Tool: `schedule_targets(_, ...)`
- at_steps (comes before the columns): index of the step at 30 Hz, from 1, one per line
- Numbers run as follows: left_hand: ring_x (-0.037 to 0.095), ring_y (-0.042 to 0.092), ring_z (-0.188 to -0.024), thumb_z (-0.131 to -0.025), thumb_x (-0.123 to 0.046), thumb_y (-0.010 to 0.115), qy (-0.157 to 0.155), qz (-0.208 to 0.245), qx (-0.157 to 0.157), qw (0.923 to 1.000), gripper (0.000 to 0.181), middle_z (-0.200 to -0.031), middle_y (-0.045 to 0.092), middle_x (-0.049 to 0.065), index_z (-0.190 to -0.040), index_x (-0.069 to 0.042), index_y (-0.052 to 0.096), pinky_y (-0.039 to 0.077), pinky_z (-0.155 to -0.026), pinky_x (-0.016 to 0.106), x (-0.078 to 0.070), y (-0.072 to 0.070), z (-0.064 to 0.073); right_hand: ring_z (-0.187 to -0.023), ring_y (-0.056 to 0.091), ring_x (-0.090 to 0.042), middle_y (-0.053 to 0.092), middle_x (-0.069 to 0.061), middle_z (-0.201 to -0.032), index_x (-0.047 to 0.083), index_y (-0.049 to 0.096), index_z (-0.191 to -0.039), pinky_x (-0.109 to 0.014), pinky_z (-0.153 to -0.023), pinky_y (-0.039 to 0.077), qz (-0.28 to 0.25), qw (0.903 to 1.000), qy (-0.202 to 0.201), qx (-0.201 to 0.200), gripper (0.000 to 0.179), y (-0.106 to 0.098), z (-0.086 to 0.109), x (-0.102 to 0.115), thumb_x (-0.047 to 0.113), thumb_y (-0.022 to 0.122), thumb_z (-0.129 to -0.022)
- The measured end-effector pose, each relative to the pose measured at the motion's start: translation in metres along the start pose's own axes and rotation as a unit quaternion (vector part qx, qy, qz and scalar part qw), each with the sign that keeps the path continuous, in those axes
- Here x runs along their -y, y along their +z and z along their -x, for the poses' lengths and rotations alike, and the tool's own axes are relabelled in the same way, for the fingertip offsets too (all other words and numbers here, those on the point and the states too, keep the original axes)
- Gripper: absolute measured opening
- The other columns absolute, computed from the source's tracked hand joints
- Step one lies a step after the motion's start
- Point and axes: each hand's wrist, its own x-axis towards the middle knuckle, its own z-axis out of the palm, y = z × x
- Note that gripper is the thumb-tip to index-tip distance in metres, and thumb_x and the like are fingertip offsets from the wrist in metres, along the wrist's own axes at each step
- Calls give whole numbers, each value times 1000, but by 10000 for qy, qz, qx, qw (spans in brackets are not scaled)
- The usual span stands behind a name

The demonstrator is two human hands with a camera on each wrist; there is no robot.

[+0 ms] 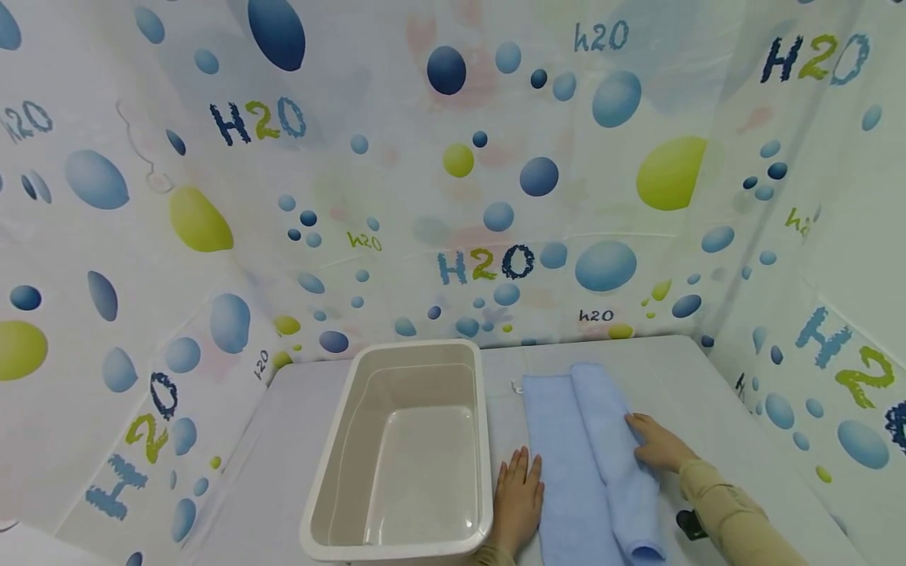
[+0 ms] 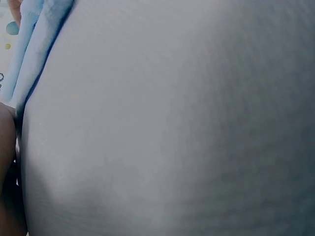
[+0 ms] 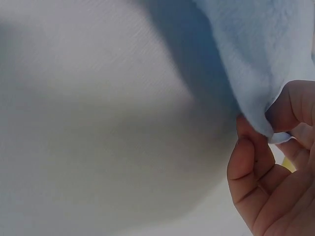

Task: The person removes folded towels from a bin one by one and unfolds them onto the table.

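Note:
A light blue towel (image 1: 566, 464) lies lengthwise on the table, its right part folded over toward the middle with a rounded fold at the near end. My right hand (image 1: 661, 444) is at the towel's right edge. In the right wrist view, the thumb and fingers of that hand (image 3: 275, 189) pinch the towel's edge (image 3: 251, 64), which is lifted off the white surface. Flat beside the towel's left edge, my left hand (image 1: 519, 499) rests with straight fingers pointing away. The left wrist view shows mostly the tabletop, with a strip of towel (image 2: 39, 49) at upper left.
A beige plastic basin (image 1: 425, 472) stands left of my left hand, close to it. Under my right forearm lies a small dark object (image 1: 690, 524). A white curtain (image 1: 396, 181) printed with bubbles and letters surrounds the white-covered table (image 1: 715, 417) at the back and sides.

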Motion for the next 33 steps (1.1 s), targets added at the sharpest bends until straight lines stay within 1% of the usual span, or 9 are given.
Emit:
schedule_targets(5,25,48,-128,-95,-25,46,-41,34,57,10000,37,-137,52,12,-130,-13,55,39,-103,45,0,1,0,-123,35,-57,32,-40,-135,-17,36,-133,-61,-96,37,21,9996,245,157,67,-3,5,-14,-1,55,-71)
schedule_targets(7,25,48,-128,-96,-26,46,-37,22,42,10000,37,-137,52,12,-130,-13,55,39,-103,45,0,1,0,-122,35,-58,32,-40,-135,-17,36,-132,-61,-96,37,99,9994,280,191,67,-5,7,-19,-1,55,-70)
schedule_targets(13,26,50,-126,-94,-25,49,38,-67,-147,9999,37,-136,53,12,-129,-13,56,40,-101,45,0,3,-1,-121,34,-59,33,-41,-133,-18,37,-131,-63,-96,35,379,9983,369,249,67,-18,14,-37,0,55,-68)
schedule_targets(17,26,51,-125,-93,-25,50,79,-132,-285,9995,37,-135,54,11,-127,-13,57,40,-100,45,1,5,-1,-121,32,-60,32,-41,-133,-18,36,-131,-64,-97,33,499,9969,520,325,65,-25,17,-50,-1,54,-71)
schedule_targets(20,26,51,-125,-93,-26,50,87,-138,-298,9994,37,-135,54,11,-127,-13,57,41,-100,45,1,6,-1,-120,31,-60,31,-41,-133,-17,36,-132,-65,-97,32,565,9955,673,348,64,-27,19,-59,-1,54,-72)
schedule_targets(24,26,50,-127,-93,-25,49,60,-58,-165,9998,38,-136,53,12,-128,-13,56,40,-101,45,1,7,-1,-121,31,-60,31,-40,-134,-15,36,-132,-66,-97,32,716,9937,797,342,63,-29,21,-68,-2,53,-73)
schedule_targets(28,26,48,-129,-94,-25,48,-5,-12,13,10000,38,-138,51,12,-130,-13,54,39,-103,46,1,6,-1,-121,31,-59,30,-39,-136,-15,35,-133,-66,-96,32,831,9920,903,309,63,-32,23,-72,-2,53,-74)
schedule_targets(30,25,48,-129,-94,-25,48,-26,-21,31,10000,38,-138,51,12,-130,-13,55,39,-103,46,1,6,-2,-123,30,-59,29,-38,-138,-14,34,-134,-66,-96,32,850,9910,989,293,64,-33,23,-73,-2,52,-74)
schedule_targets(33,25,49,-128,-94,-24,49,-18,-42,-51,10000,38,-137,52,11,-129,-12,56,40,-102,46,0,6,-2,-122,31,-59,29,-37,-138,-14,34,-134,-66,-95,33,916,9899,1052,251,62,-34,25,-76,-1,52,-77)
